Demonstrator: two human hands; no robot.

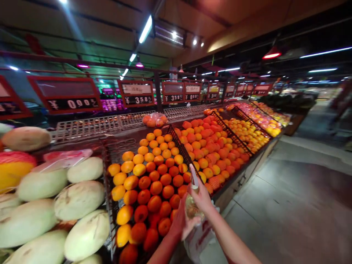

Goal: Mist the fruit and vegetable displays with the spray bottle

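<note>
Both my hands meet in front of the orange display, near the bottom middle. My right hand (202, 198) pinches the top of a thin clear plastic bag (191, 207) that holds something pale. My left hand (181, 222) cups the bag from the left side, fingers curled on it. Just behind the hands lies a sloping bin of oranges (154, 183), split off by a black wire divider (180, 148) from a second bin of redder oranges (211, 146).
Pale green melons (79, 200) fill the bin at the left. More fruit bins (255, 124) run along the stand to the right, under red price signs (136, 93). A bagged bunch of oranges (154, 119) rests on the metal grating behind. A grey floor aisle (297, 198) opens to the right.
</note>
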